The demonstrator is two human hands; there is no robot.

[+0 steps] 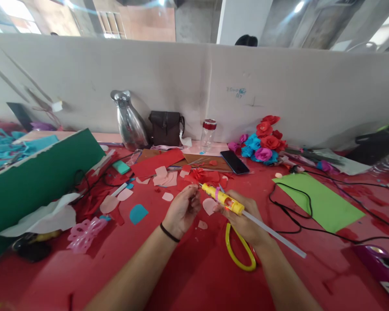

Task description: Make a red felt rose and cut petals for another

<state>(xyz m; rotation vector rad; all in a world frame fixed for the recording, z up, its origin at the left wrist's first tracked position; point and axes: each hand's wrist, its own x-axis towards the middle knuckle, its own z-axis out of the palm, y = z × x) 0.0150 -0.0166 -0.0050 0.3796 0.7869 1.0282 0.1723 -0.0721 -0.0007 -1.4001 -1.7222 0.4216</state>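
My right hand [249,220] is wrapped round a yellow hot glue gun [227,199], with a long white glue stick [275,233] poking out of its back end. The gun's nozzle points left, close to the fingertips of my left hand [184,207]. That hand is closed in a pinch, and what lies between its fingers is too small to make out. Just beyond the fingertips shows a red paper flower [199,174]; whether my fingers touch it I cannot tell. Yellow-handled scissors [240,255] lie below my right hand, partly hidden by it. Pink paper petals [209,206] lie around both hands.
A green-sided box [45,185] stands at left. Along the back are a steel jug [129,123], a dark bag [166,128], a glass jar [208,136], a phone [234,162] and paper flowers [267,142]. Black cables [294,220] cross green paper [324,205] towards a power strip [381,268].
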